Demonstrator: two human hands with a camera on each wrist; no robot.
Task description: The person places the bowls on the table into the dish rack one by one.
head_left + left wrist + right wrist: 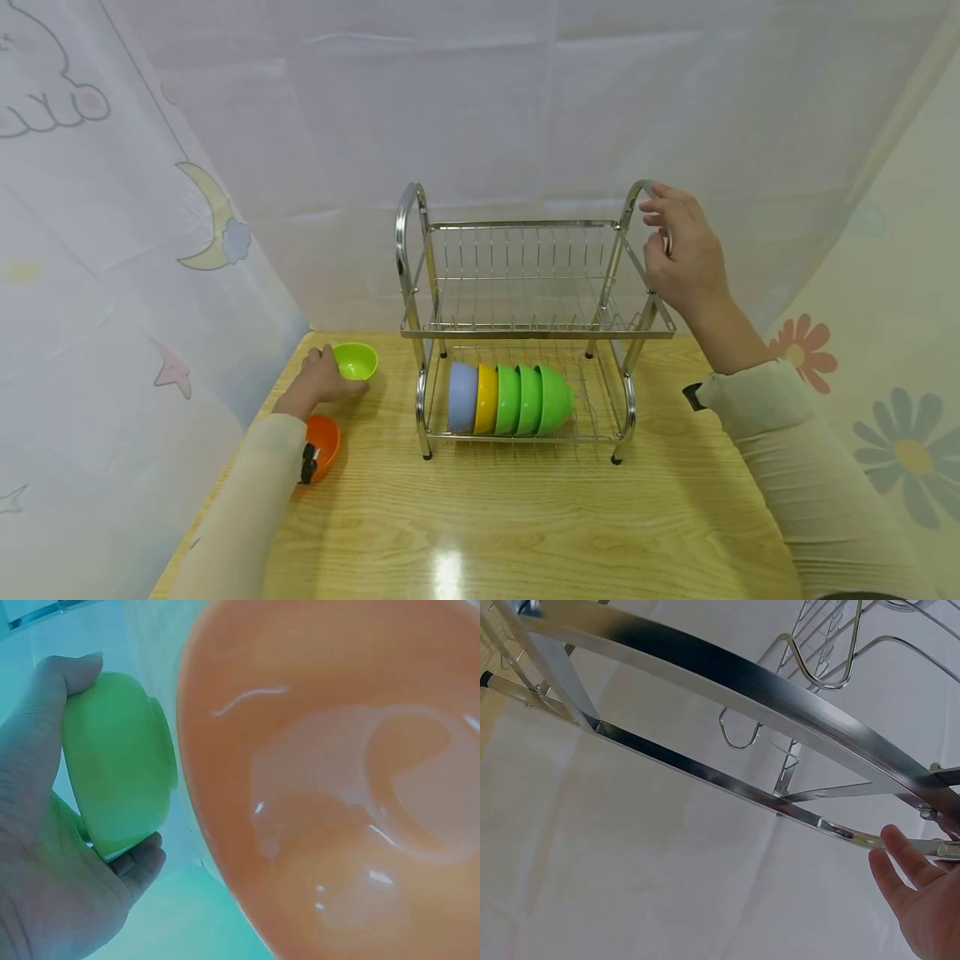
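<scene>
My left hand [324,379] holds a small lime-green bowl [356,362] at the table's far left. In the left wrist view the thumb and fingers grip the green bowl [120,765] at opposite sides of its rim, its foot facing the orange bowl. That orange bowl [323,447] sits on the table under the left wrist and fills much of the left wrist view. My right hand [686,250] is at the top right handle of a two-tier metal dish rack [536,335]. In the right wrist view, its fingers [909,859] lie against the curved tube [855,837].
On the rack's lower tier, a blue bowl [462,397], a yellow bowl [486,400] and three green bowls [555,402] stand on edge in a row. The rack stands on a wooden table [517,525]. Printed cloth walls [480,108] close off the back and sides.
</scene>
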